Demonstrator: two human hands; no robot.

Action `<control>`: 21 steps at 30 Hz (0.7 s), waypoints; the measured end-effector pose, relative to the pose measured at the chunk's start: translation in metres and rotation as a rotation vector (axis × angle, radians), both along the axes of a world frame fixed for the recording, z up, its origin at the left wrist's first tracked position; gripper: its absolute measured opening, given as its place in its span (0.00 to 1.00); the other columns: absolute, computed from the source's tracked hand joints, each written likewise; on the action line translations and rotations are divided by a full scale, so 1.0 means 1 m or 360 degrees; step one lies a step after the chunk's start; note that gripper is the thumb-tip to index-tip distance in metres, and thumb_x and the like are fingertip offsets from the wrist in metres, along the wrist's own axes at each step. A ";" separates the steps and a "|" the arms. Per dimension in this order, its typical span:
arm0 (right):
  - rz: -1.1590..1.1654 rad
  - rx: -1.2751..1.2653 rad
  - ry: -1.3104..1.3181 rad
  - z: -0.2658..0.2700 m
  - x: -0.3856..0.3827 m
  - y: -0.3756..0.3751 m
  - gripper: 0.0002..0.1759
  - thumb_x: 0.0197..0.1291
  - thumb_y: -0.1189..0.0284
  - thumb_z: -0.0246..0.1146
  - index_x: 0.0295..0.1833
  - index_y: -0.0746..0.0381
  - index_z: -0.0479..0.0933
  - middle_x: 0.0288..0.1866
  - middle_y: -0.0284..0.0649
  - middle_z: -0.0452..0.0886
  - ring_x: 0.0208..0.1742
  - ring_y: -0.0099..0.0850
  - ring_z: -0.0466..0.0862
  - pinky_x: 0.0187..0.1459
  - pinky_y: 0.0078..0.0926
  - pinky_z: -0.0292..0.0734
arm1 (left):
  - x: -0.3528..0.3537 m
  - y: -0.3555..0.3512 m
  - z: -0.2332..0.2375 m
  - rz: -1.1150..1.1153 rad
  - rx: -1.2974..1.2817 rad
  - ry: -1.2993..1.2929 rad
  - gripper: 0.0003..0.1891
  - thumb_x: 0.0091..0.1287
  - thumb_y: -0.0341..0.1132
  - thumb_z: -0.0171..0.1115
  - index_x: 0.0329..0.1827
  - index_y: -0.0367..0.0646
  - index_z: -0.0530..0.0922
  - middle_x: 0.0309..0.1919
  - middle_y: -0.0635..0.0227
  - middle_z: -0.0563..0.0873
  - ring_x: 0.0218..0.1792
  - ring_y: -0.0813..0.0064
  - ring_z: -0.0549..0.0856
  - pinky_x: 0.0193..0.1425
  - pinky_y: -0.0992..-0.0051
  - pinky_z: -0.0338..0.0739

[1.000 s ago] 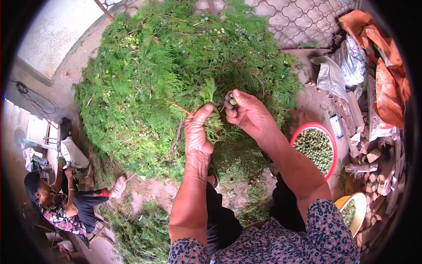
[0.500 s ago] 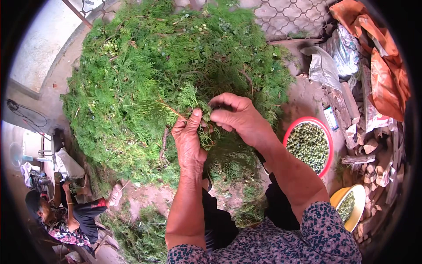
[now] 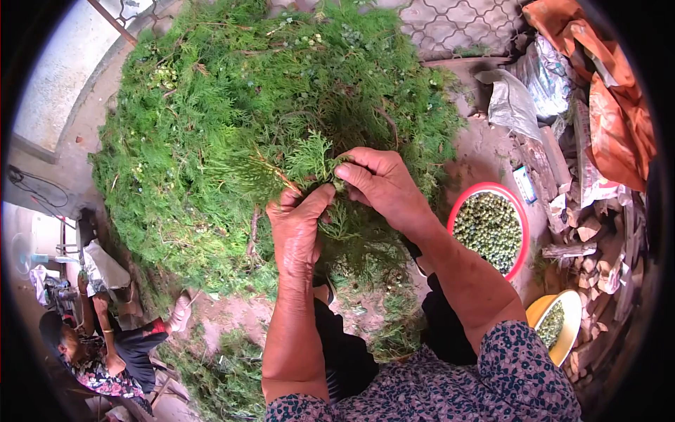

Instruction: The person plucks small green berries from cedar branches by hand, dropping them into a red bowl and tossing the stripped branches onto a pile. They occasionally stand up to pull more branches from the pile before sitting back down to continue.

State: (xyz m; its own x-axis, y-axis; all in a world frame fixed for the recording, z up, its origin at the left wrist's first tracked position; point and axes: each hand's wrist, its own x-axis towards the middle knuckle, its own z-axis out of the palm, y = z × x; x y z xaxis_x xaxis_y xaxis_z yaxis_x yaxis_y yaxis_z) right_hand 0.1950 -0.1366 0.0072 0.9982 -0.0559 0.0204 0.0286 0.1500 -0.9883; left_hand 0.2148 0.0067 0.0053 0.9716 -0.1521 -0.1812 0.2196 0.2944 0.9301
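A green leafy sprig [image 3: 311, 156] with a brown stem is pinched in my left hand [image 3: 299, 221], thumb pressed over the fingers. My right hand [image 3: 380, 184] meets it from the right, its thumb and index finger closed on the same sprig near the left thumb. Whether a berry lies between those fingertips is too small to tell. Below and behind both hands spreads a large heap of green branches [image 3: 176, 141], with pale berries among the leaves.
A red-rimmed basin [image 3: 524, 232] of green berries stands at the right, a yellow basin [image 3: 573, 327] below it. Firewood [image 3: 590, 260], sacks [image 3: 510, 102] and an orange sheet [image 3: 615, 126] line the right side. Another person [image 3: 105, 352] sits at the lower left.
My hands have come closer together at the sprig, the left thumb now bent further right. The view has shifted slightly. The other person's raised arm has moved a little.
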 end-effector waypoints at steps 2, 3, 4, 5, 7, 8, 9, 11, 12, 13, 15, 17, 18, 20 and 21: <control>-0.0011 -0.0027 -0.0008 0.006 -0.001 0.000 0.09 0.60 0.69 0.58 0.36 0.65 0.77 0.25 0.29 0.74 0.24 0.15 0.71 0.26 0.14 0.68 | 0.000 0.001 -0.001 0.0001 -0.0020 0.0042 0.06 0.51 0.22 0.64 0.32 0.39 0.80 0.27 0.68 0.83 0.25 0.82 0.79 0.29 0.82 0.71; -0.0002 0.0012 0.0050 0.009 -0.002 -0.001 0.09 0.60 0.69 0.57 0.36 0.65 0.76 0.24 0.28 0.73 0.24 0.15 0.71 0.26 0.13 0.68 | 0.000 0.001 -0.002 0.0000 -0.0021 0.0043 0.06 0.51 0.22 0.64 0.32 0.39 0.80 0.27 0.68 0.83 0.25 0.82 0.79 0.29 0.82 0.71; 0.0007 0.0050 0.0107 0.011 -0.002 -0.001 0.10 0.60 0.69 0.57 0.36 0.65 0.76 0.24 0.28 0.73 0.24 0.15 0.70 0.25 0.13 0.68 | 0.001 0.001 -0.004 -0.0036 -0.0138 0.0046 0.06 0.52 0.22 0.65 0.32 0.39 0.80 0.27 0.68 0.83 0.26 0.82 0.79 0.30 0.82 0.72; 0.0006 0.0049 0.0107 0.008 -0.001 -0.001 0.10 0.60 0.69 0.57 0.36 0.65 0.76 0.24 0.28 0.73 0.24 0.15 0.70 0.25 0.13 0.68 | 0.001 0.001 -0.005 -0.0072 -0.0256 0.0050 0.06 0.52 0.23 0.66 0.33 0.39 0.80 0.28 0.68 0.83 0.26 0.81 0.80 0.31 0.81 0.73; 0.0092 0.0162 0.0130 0.000 0.001 -0.002 0.09 0.62 0.69 0.56 0.37 0.64 0.75 0.22 0.26 0.69 0.19 0.14 0.66 0.18 0.11 0.57 | 0.002 0.003 -0.007 -0.0115 -0.0270 0.0066 0.07 0.52 0.24 0.66 0.34 0.38 0.80 0.28 0.68 0.83 0.27 0.81 0.80 0.33 0.81 0.74; 0.0089 0.0162 0.0131 -0.001 0.001 -0.002 0.09 0.62 0.69 0.56 0.37 0.64 0.75 0.22 0.26 0.69 0.19 0.14 0.66 0.18 0.11 0.57 | 0.002 0.003 -0.008 -0.0157 -0.0283 0.0081 0.07 0.53 0.25 0.66 0.35 0.38 0.80 0.29 0.69 0.84 0.28 0.81 0.80 0.34 0.80 0.75; 0.0133 0.0439 0.0203 -0.001 0.000 -0.002 0.09 0.62 0.68 0.56 0.37 0.63 0.75 0.24 0.28 0.70 0.18 0.15 0.67 0.18 0.12 0.58 | 0.002 0.002 -0.006 -0.0159 -0.0283 0.0082 0.07 0.53 0.25 0.66 0.35 0.38 0.80 0.29 0.69 0.84 0.28 0.81 0.80 0.34 0.80 0.75; 0.0173 0.0719 0.0272 -0.003 0.000 -0.004 0.09 0.62 0.67 0.56 0.38 0.63 0.75 0.25 0.29 0.71 0.18 0.16 0.67 0.17 0.12 0.58 | 0.000 -0.002 -0.002 -0.0139 -0.0308 0.0117 0.05 0.55 0.26 0.64 0.33 0.37 0.78 0.19 0.68 0.79 0.16 0.78 0.75 0.20 0.79 0.70; 0.0232 0.0876 0.0324 -0.005 0.000 -0.005 0.09 0.62 0.67 0.56 0.38 0.62 0.75 0.26 0.30 0.72 0.19 0.18 0.69 0.17 0.13 0.58 | -0.001 -0.003 -0.002 -0.0141 -0.0307 0.0117 0.05 0.55 0.26 0.64 0.33 0.37 0.78 0.19 0.68 0.79 0.16 0.78 0.75 0.20 0.79 0.70; 0.0292 0.1033 0.0375 -0.007 0.001 -0.006 0.09 0.62 0.67 0.56 0.38 0.62 0.75 0.27 0.31 0.73 0.19 0.19 0.70 0.17 0.14 0.58 | -0.001 -0.005 -0.002 -0.0112 -0.0344 0.0160 0.06 0.55 0.26 0.64 0.33 0.37 0.78 0.20 0.68 0.79 0.17 0.77 0.76 0.20 0.78 0.70; 0.0242 0.1006 0.0401 -0.011 0.001 -0.005 0.09 0.62 0.67 0.56 0.40 0.62 0.74 0.28 0.32 0.73 0.20 0.20 0.71 0.18 0.15 0.59 | -0.001 -0.007 -0.002 -0.0084 -0.0380 0.0202 0.06 0.55 0.27 0.64 0.34 0.37 0.77 0.21 0.67 0.79 0.17 0.77 0.76 0.21 0.78 0.69; 0.0194 0.0981 0.0431 -0.011 0.002 -0.002 0.10 0.62 0.67 0.56 0.41 0.63 0.74 0.28 0.32 0.74 0.21 0.20 0.72 0.18 0.16 0.61 | 0.000 -0.008 -0.004 -0.0060 -0.0491 0.0279 0.08 0.56 0.28 0.63 0.37 0.37 0.76 0.23 0.67 0.80 0.19 0.76 0.76 0.21 0.78 0.69; 0.0156 0.1006 0.0395 -0.010 0.002 -0.001 0.10 0.62 0.68 0.56 0.43 0.63 0.73 0.29 0.33 0.75 0.22 0.21 0.73 0.20 0.16 0.62 | 0.002 -0.007 -0.006 -0.0070 -0.0469 0.0311 0.10 0.56 0.29 0.63 0.39 0.37 0.75 0.25 0.67 0.80 0.21 0.76 0.76 0.23 0.78 0.69; 0.0114 0.1032 0.0358 -0.008 0.001 -0.002 0.11 0.61 0.68 0.56 0.45 0.63 0.73 0.30 0.33 0.75 0.23 0.22 0.74 0.21 0.16 0.64 | 0.003 -0.005 -0.009 -0.0047 -0.0487 0.0303 0.09 0.56 0.29 0.63 0.39 0.37 0.75 0.25 0.66 0.80 0.22 0.76 0.77 0.23 0.78 0.69; 0.0121 0.1073 0.0354 -0.008 0.001 -0.004 0.11 0.61 0.69 0.57 0.46 0.63 0.72 0.31 0.33 0.76 0.24 0.21 0.74 0.22 0.16 0.65 | 0.003 -0.005 -0.010 -0.0023 -0.0504 0.0296 0.09 0.56 0.29 0.63 0.38 0.37 0.74 0.25 0.66 0.80 0.22 0.75 0.77 0.23 0.78 0.69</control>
State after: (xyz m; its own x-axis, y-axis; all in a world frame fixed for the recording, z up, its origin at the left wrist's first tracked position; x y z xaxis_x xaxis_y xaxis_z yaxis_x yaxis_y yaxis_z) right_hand 0.1962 -0.1407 -0.0003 0.9763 0.0852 -0.1988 -0.1978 0.7239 -0.6609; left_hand 0.2178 0.0021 -0.0049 0.9239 -0.2423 -0.2961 0.3824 0.5573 0.7371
